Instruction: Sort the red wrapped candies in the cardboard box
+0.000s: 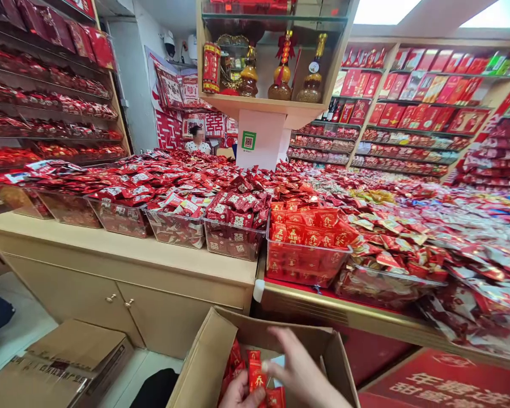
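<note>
My left hand [240,392] pinches a small red candy packet [256,378] with gold lettering, low inside an open cardboard box [204,368]. Beside it hovers my right hand [300,368], its fingers spread and slightly blurred. The right thumb reaches the packet's edge; whether it touches cannot be made out. More red packets [233,360] lie against the left wall of the box, and another red packet [275,398] shows below my right hand. Just beyond the box stands a clear plastic bin [308,266] filled with upright red packets in matching red and gold.
Clear bins heaped with wrapped sweets [238,207] line the wooden counter [123,243]. A closed carton [72,362] sits on the floor at left. Shelves [425,102] of red boxes stand behind, with a display cabinet [276,105] overhead. A person [198,141] is at the back.
</note>
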`<state>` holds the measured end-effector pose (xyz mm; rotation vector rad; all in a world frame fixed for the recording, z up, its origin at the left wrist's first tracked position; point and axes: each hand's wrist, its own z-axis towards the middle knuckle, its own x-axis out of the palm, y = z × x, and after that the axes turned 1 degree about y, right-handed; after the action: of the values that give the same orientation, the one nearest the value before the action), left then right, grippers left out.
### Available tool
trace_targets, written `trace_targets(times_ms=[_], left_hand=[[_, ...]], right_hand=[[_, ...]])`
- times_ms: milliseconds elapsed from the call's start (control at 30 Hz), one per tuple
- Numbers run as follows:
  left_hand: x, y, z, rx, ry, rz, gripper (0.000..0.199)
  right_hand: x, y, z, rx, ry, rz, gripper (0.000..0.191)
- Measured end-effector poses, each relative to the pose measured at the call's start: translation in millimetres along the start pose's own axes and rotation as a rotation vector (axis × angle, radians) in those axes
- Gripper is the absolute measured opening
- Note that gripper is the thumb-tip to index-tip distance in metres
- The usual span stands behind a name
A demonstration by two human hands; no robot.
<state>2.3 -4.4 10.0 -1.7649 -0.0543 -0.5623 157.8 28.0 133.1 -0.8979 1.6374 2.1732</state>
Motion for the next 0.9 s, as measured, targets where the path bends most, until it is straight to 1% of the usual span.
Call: trace_targets(times_ms=[33, 67, 100, 133, 200, 267, 333, 400, 533, 567, 633, 700, 733, 800, 900], left_hand=[[4.4, -4.8, -3.9, -0.009, 0.028, 0.044, 0.034], [8.6, -9.3, -7.8, -0.018, -0.054, 0.087, 0.033], [12.2, -13.1, -11.0, -0.036, -0.087, 0.138, 0.034], [15.0, -15.9, -13.4, -0.049, -0.118, 0.167, 0.034], [18.2, -18.6, -15.3, -0.115, -0.142, 0.172, 0.034], [19.4, -19.1, -14.9, -0.190, -0.138, 0.162, 0.031], [20.4, -19.8, -13.8, -0.241, -0.131, 0.146, 0.032], [22.1, -21.4, -13.0, -0.265, -0.127, 0.123, 0.034], [24.3, -24.1, -14.0, -0.292, -0.110, 0.074, 0.036], [24.0, -24.1, -14.5, -0.306, -0.112, 0.061, 0.037], [22.4, -23.1, -15.0, -0.327, -0.130, 0.050, 0.039], [19.9, -21.1, -14.0, -0.317, -0.155, 0.096, 0.041], [18.6, -19.9, -13.1, -0.304, -0.167, 0.133, 0.042], [16.5, -18.0, -10.8, -0.279, -0.182, 0.204, 0.044], [14.1, -16.6, -8.2, -0.259, -0.210, 0.238, 0.038]], right_hand=[[24.3, -14.4, -9.9, 0.061, 0.086, 0.086, 0.038], [43.0, -25.9, -18.0, 0.116, 0.141, 0.171, 0.033], [55.5, -34.5, -24.2, 0.178, 0.166, 0.259, 0.028], [62.2, -40.8, -28.6, 0.238, 0.160, 0.352, 0.026], [62.5, -49.4, -32.3, 0.338, 0.081, 0.551, 0.027], [54.5, -55.5, -32.7, 0.424, -0.007, 0.726, 0.030], [47.9, -60.0, -33.3, 0.478, -0.053, 0.836, 0.033], [47.0, -63.2, -34.9, 0.499, -0.070, 0.893, 0.033], [57.0, -65.3, -37.0, 0.515, -0.174, 0.871, 0.033], [59.7, -64.6, -37.0, 0.517, -0.171, 0.866, 0.033], [64.3, -62.6, -37.0, 0.520, -0.095, 0.884, 0.037], [67.8, -61.4, -37.2, 0.506, -0.013, 0.891, 0.036], [69.4, -61.6, -37.4, 0.490, 0.000, 0.875, 0.033], [71.4, -63.3, -37.6, 0.450, -0.024, 0.832, 0.030], [67.2, -63.4, -35.8, 0.408, -0.097, 0.806, 0.029]])
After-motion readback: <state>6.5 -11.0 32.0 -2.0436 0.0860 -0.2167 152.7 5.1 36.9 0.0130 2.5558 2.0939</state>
